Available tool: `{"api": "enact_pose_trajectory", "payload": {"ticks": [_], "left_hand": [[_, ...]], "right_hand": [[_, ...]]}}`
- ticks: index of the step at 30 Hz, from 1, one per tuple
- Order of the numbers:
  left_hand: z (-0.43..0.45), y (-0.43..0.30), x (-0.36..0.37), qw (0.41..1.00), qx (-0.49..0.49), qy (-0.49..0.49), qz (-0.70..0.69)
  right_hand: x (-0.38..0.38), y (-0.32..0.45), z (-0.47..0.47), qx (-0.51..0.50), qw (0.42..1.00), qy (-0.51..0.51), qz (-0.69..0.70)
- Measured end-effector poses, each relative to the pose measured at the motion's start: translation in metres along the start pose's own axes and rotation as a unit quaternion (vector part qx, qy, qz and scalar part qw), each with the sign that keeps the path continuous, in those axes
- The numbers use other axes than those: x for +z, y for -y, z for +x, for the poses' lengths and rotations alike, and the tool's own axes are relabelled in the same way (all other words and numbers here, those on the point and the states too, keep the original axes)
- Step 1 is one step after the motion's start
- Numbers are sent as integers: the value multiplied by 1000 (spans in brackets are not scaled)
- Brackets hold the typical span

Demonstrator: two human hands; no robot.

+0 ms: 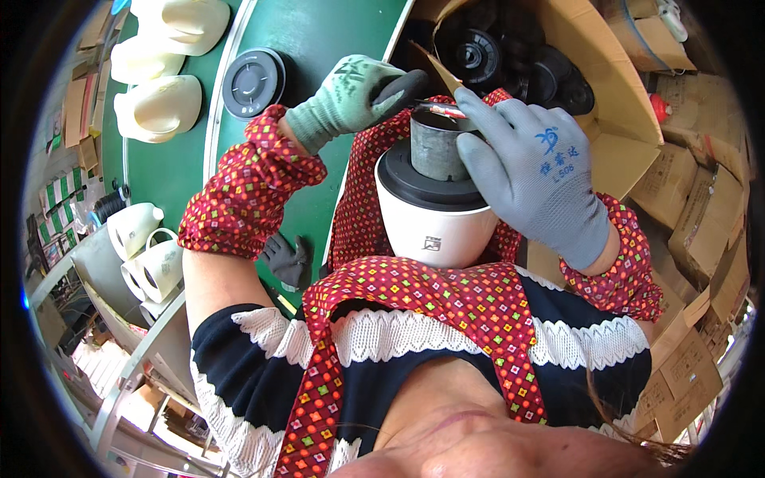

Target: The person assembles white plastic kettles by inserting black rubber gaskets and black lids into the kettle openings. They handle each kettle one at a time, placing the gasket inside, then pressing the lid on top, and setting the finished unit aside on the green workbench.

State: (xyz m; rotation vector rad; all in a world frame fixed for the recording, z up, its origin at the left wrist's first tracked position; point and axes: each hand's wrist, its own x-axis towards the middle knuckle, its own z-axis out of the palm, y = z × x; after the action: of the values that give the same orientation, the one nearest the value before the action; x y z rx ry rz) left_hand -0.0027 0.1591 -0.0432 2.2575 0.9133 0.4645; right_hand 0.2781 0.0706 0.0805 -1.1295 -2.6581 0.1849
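Observation:
A white appliance body [435,236] with a black collar [427,179] stands upright against my apron. From the collar rises a grey metal cylinder [436,149], its top uncovered. Thin red and white wires [445,110] lie across the cylinder's mouth. My left hand [370,95], in a green glove with a dark palm, pinches at the left end of these wires. In a grey glove, my right hand [529,161] has its thumb beside the cylinder and its index finger above the wires. What its other fingers touch is hidden.
A black round part [254,83] and several cream plastic housings [161,110] sit on the green conveyor belt [311,30]. An open cardboard box [621,155] holds black round parts [478,57]. A dark glove [287,260] lies near my left elbow. White jugs [156,272] stand at left.

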Motion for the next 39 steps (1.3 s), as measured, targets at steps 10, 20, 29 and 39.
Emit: {"api": "enact_pose_trajectory", "payload": {"ticks": [10,20,29,39], "left_hand": [[-202,34,49,876,-396,-270,64],[-249,-15,95,861,-354,-350,104],[-268,-170,72,875,-156,-356,-287],[-381,-28,-18,668,-354,-630,-178]], "right_hand": [[68,1,-64,12,931,-75,356],[62,4,-35,82,898,-263,344],[128,55,52,307,427,4,850],[191,91,24,32,917,-62,392]]}}
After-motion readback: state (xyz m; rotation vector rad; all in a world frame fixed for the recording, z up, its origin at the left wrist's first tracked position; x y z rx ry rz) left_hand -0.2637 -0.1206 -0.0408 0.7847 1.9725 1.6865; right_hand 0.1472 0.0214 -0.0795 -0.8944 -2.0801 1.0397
